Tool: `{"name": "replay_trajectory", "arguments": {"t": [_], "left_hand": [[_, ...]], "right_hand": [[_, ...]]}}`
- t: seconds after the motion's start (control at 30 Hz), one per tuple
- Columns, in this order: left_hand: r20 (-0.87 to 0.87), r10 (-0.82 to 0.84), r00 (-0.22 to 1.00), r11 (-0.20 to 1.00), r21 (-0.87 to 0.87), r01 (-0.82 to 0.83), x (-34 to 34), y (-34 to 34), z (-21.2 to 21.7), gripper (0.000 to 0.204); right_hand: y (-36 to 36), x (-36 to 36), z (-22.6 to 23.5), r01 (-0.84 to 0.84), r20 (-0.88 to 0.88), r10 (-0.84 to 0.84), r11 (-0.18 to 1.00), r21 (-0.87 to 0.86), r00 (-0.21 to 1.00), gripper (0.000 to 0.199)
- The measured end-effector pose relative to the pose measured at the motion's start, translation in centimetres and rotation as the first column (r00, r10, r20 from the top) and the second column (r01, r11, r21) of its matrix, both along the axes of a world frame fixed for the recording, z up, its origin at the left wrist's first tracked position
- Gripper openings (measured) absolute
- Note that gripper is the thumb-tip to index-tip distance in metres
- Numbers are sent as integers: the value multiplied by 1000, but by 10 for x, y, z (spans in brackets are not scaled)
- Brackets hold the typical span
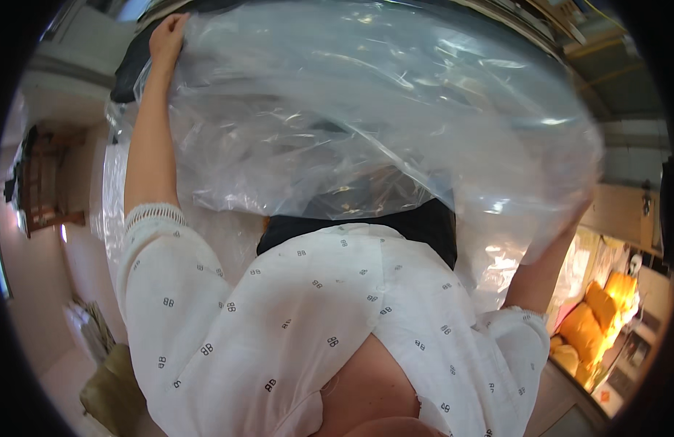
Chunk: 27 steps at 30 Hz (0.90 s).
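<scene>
A large clear plastic sheet [366, 109] is spread out in front of me and fills most of the upper view. My left hand [167, 35] is raised at the upper left and grips its edge. My right hand [570, 222] is at the right, mostly hidden behind the plastic and seems to hold its other edge. Under the sheet a dark, black object [366, 218] shows through, partly in front of my white patterned top.
A dark object [129, 69] lies at the upper left behind the plastic. Yellow cushions [595, 320] sit at the lower right. A wooden piece of furniture [42, 189] stands at the far left, and an olive-coloured thing [111, 386] lies on the floor at the lower left.
</scene>
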<state>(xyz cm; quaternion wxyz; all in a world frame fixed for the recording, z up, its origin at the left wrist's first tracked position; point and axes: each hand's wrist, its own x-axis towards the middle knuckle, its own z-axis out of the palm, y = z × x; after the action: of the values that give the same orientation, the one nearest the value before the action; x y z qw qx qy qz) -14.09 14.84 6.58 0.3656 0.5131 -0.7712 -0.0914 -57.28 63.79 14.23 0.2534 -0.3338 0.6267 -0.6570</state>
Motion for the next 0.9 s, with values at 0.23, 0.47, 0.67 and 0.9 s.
{"name": "replay_trajectory", "arguments": {"t": [0.23,0.47,0.67,0.9], "left_hand": [[-48,-123,991,992,-9,122,17,-5,-9,29],[92,-83,992,996,-21,86,44,5,8,32],[115,-42,992,999,-12,44,42,6,12,31],[112,-29,993,1000,7,28,40,4,-1,29]], "right_hand": [[41,-110,-70,101,521,-91,995,10,849,23],[76,-114,-28,122,145,-178,937,327,973,30],[55,-31,14,-390,258,306,831,398,916,55],[-1,-70,94,-333,332,425,894,-299,842,25]]}}
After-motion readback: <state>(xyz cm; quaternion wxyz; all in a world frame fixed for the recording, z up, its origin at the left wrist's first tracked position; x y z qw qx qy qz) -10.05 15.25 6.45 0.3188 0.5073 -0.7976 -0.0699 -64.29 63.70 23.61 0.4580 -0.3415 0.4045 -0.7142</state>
